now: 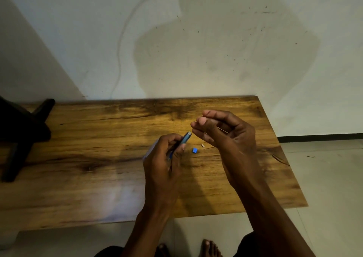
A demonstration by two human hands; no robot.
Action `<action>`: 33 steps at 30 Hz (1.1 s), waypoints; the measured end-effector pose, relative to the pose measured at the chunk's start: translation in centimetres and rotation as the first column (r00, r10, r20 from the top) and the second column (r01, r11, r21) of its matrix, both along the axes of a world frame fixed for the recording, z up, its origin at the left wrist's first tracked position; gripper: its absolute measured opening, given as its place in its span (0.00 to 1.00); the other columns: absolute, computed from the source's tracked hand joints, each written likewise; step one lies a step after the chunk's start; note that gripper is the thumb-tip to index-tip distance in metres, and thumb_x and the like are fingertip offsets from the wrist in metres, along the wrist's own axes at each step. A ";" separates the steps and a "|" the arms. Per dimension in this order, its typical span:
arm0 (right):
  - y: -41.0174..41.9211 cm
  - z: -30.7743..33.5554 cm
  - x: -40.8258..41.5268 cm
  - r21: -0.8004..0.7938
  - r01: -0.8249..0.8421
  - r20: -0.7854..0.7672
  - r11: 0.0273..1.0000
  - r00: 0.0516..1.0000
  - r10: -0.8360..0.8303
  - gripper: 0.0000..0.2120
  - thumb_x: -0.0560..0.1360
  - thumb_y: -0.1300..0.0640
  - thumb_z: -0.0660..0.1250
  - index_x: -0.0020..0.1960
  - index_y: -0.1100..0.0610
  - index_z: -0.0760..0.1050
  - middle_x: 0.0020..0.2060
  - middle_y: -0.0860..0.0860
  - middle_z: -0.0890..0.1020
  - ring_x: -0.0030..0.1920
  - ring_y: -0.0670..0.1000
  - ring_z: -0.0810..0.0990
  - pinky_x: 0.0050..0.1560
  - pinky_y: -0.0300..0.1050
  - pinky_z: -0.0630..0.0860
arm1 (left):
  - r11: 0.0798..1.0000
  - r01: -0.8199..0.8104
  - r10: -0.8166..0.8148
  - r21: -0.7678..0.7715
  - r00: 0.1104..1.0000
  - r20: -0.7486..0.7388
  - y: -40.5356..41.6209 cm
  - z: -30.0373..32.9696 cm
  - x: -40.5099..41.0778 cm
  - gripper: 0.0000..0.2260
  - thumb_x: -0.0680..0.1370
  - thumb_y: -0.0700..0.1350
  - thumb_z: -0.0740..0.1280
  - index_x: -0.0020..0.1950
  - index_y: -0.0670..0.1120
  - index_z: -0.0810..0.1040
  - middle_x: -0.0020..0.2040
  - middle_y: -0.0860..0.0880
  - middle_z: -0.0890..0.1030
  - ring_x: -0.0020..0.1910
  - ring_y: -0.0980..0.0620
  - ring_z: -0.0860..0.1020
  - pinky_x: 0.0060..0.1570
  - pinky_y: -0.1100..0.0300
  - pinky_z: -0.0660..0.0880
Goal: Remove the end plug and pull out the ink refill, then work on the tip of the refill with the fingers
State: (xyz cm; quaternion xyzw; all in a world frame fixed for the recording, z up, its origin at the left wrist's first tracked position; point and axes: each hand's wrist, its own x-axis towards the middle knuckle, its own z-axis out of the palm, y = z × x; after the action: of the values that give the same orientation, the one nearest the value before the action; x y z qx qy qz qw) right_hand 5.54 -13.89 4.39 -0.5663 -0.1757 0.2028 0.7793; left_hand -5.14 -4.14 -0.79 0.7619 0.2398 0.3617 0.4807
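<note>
Gripping a blue pen (183, 140) with curled fingers, the left hand (164, 158) hovers over the wooden table (98, 139); a small blue cap (194, 150) lies just right, then the right hand (224, 133), fingertips pinched, contents too small to tell.

A wooden table (78, 158) stands against a scuffed white wall (196, 40).

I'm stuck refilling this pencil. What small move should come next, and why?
Probably bring the right hand, pinching a thin lead, to the pencil's open end in the left hand. The blue cap lies off on the table.
</note>
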 end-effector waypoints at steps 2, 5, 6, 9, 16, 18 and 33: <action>0.1 0.0 -0.1 -0.007 -0.003 0.006 1.000 1.000 0.003 0.09 0.75 0.69 0.70 0.56 0.67 0.80 0.45 0.60 0.87 0.48 0.58 0.88 0.49 0.49 0.84 | 1.000 0.003 -0.003 0.003 1.000 -0.006 0.0 0.1 0.0 0.06 0.79 0.39 0.69 0.55 0.47 0.80 0.49 0.49 0.85 0.50 0.56 0.83 0.48 0.65 0.79; 0.1 0.0 -0.3 -0.015 -0.006 0.013 1.000 1.000 0.007 0.10 0.75 0.69 0.71 0.56 0.68 0.80 0.45 0.61 0.87 0.48 0.58 0.88 0.49 0.49 0.84 | 1.000 0.000 0.000 -0.011 1.000 -0.001 0.0 0.3 0.1 0.06 0.79 0.39 0.70 0.55 0.47 0.80 0.49 0.50 0.85 0.50 0.57 0.83 0.48 0.67 0.79; 0.1 0.0 -0.3 -0.015 -0.008 0.012 1.000 1.000 0.008 0.10 0.75 0.69 0.71 0.56 0.68 0.80 0.45 0.62 0.87 0.48 0.59 0.88 0.49 0.49 0.84 | 1.000 -0.002 0.002 -0.020 1.000 0.002 -0.1 0.4 0.1 0.06 0.79 0.38 0.70 0.55 0.47 0.80 0.49 0.51 0.85 0.50 0.57 0.84 0.48 0.68 0.78; 0.2 -0.1 -0.3 -0.014 -0.012 -0.003 1.000 1.000 0.012 0.10 0.75 0.69 0.71 0.55 0.68 0.80 0.45 0.61 0.87 0.48 0.58 0.88 0.49 0.48 0.84 | 1.000 -0.005 0.005 -0.026 1.000 0.007 -0.1 0.6 0.1 0.07 0.79 0.38 0.70 0.55 0.47 0.81 0.49 0.51 0.85 0.50 0.56 0.84 0.49 0.68 0.78; 0.4 0.1 -0.5 -0.014 0.006 0.032 1.000 0.999 -0.005 0.09 0.74 0.70 0.71 0.54 0.67 0.80 0.43 0.60 0.87 0.47 0.57 0.88 0.47 0.46 0.84 | 1.000 -0.012 0.012 -0.012 1.000 0.003 0.0 0.9 0.1 0.07 0.79 0.38 0.69 0.55 0.47 0.81 0.49 0.51 0.85 0.50 0.56 0.84 0.49 0.67 0.78; 0.4 0.1 -0.5 -0.031 0.016 0.062 0.999 0.998 -0.014 0.09 0.74 0.70 0.71 0.55 0.68 0.80 0.44 0.61 0.87 0.47 0.57 0.88 0.47 0.45 0.84 | 1.000 -0.009 0.009 -0.002 1.000 0.002 0.0 1.0 0.1 0.07 0.79 0.38 0.70 0.55 0.46 0.81 0.49 0.51 0.85 0.50 0.57 0.83 0.49 0.67 0.78; 0.3 -0.2 0.0 -0.148 0.025 0.250 0.989 0.968 0.013 0.08 0.74 0.67 0.73 0.53 0.65 0.82 0.44 0.58 0.87 0.46 0.52 0.89 0.45 0.42 0.84 | 1.000 -0.001 0.001 0.012 1.000 -0.004 0.0 0.9 0.1 0.07 0.79 0.37 0.70 0.56 0.46 0.80 0.50 0.50 0.85 0.51 0.56 0.83 0.49 0.65 0.79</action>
State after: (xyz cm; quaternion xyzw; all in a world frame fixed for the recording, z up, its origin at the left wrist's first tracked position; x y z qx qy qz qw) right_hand 5.49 -13.62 4.23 -0.6450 -0.2549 0.1401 0.7067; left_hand -5.07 -4.12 0.16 0.7652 0.2391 0.3621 0.4756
